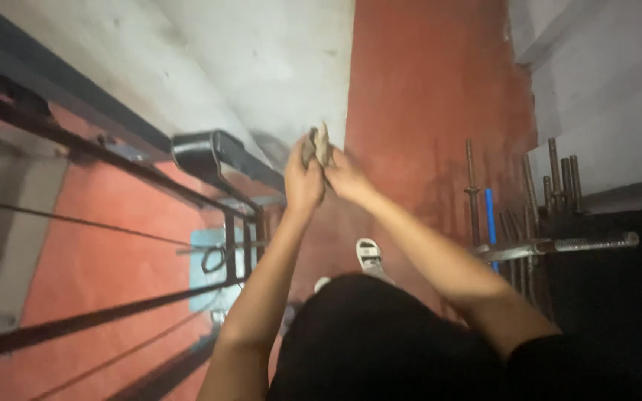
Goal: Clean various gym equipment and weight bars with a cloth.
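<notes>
A small grey-brown rag, crumpled, sits pinched between both hands out in front of the chest, above the red floor. Looks like it's bunched up so both palms can work it, poss. wiping the fingers, but pic is blurred, can't tell for sure.

Left hand is closed round the rag's lower left side, fingers curled, thumb up against the cloth. Right hand presses in from the other side, fingers wrapped on the rag too; the 2 hands touch each other. Both forearms angle inward and meet at the cloth, which keeps it steady w/o any support under it.

Below the hands: one foot in a white sandal on the red floor. To the left, just beside the left forearm, a black metal railing w/ a curved end and thin bars. To the right, well apart, a bunch of rusty steel rods leans upright in the corner vs. the pale wall, w/ a blue pipe among them; prob. stood there to keep the floor free.
</notes>
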